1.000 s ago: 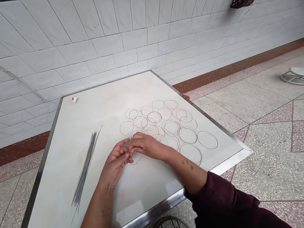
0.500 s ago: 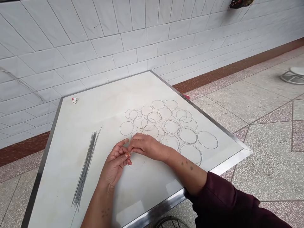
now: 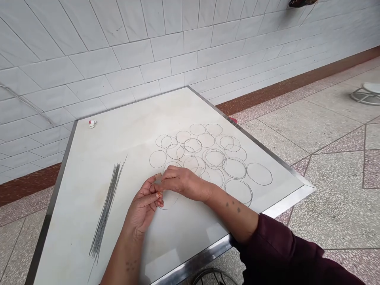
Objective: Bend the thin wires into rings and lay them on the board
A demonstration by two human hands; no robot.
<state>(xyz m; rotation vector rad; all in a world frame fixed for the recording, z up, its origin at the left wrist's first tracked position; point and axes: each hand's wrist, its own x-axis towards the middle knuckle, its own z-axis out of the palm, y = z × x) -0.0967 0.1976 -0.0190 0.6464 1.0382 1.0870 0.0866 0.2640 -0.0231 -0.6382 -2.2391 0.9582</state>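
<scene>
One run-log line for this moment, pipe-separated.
left hand: pinching wire loop | right hand: up against left, hold unclear | table: overlapping wire rings, straight wire bundle

Tight work here, and the right hand [image 3: 184, 182] blocks the upper stretch of the wire [image 3: 165, 209] pinched at the fingertips! A thin lower arc shows; its ends are too small to read by the left hand [image 3: 145, 204]. That right hand also hides part of 1 ring [image 3: 172, 161] behind it. Over in the far corner, a red-and-white item [image 3: 92, 124], too tiny to name! Up top, the edge slices a dark object [image 3: 301, 3]; the right edge cuts a stool [image 3: 369, 94], the bottom edge the sleeve [image 3: 285, 249] and table [image 3: 71, 221].
</scene>
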